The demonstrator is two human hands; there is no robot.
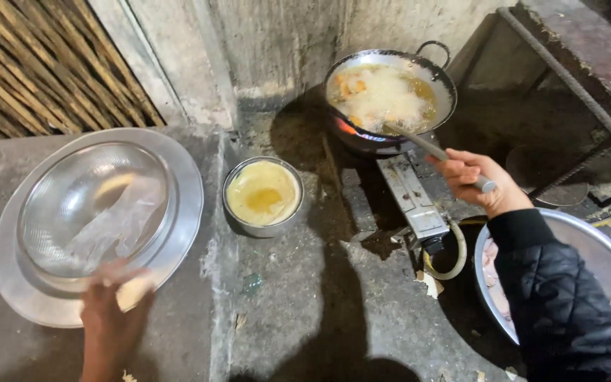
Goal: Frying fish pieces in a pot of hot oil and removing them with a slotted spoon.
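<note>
Left hand (111,322): lower left, your fingers curl round a pale lump, touching the tray (8,283) rim.
Right hand (472,180): closed on the ladle (426,145).
Ladle: its handle slants up-left into the frothing wok (389,92), upper centre.

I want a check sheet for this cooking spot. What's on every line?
Surface: rough grey concrete counter, stained.
Job's things: wok of bubbling oil over a flame; metal handle reaching into it; mesh strainer on a round tray.
Clutter: bowl of yellow batter, paper scraps, big basin.
Hands: right hand grips the handle; left hand at the tray's rim.
Cables: pale hose by the burner.
Surroundings: concrete wall, bamboo screen.
</note>
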